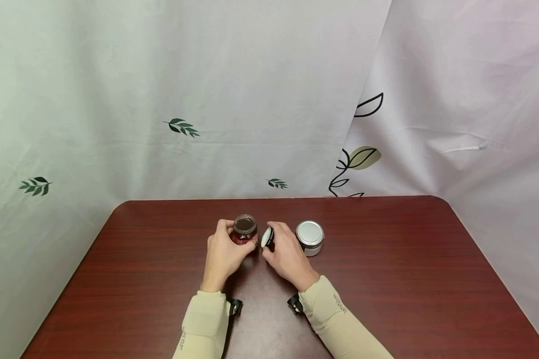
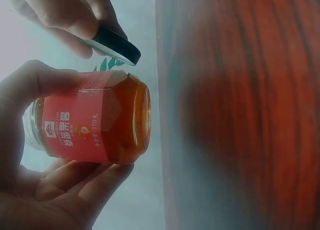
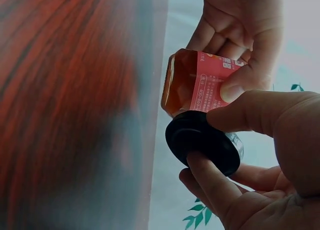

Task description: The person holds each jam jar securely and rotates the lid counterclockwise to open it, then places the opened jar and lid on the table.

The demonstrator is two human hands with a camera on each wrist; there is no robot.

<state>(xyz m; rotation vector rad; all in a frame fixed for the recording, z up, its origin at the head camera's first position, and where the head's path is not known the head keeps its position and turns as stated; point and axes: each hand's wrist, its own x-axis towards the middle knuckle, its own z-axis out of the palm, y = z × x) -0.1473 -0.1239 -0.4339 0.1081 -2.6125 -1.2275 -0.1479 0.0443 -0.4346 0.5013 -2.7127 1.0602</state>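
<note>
My left hand (image 1: 226,250) grips a jam jar (image 1: 245,234), its thumb and fingers around the sides. The jar is a faceted glass one with amber-red contents and a red label (image 2: 75,117), and its mouth is uncovered in the head view. Just to its right, my right hand (image 1: 288,252) pinches a round black lid (image 3: 202,142) between thumb and fingers. The lid is tilted on edge, its pale inner side (image 1: 266,237) turned toward the jar. Beside the right hand stands a second jar (image 1: 312,249), closed with a silver-white lid (image 1: 309,232).
A dark red-brown wooden table (image 1: 386,279) lies under both hands. Beyond its far edge hangs a pale curtain (image 1: 233,89) with leaf prints. Each wrist wears a black strap, the left strap (image 1: 235,307) and right strap (image 1: 295,303) showing below the sleeves.
</note>
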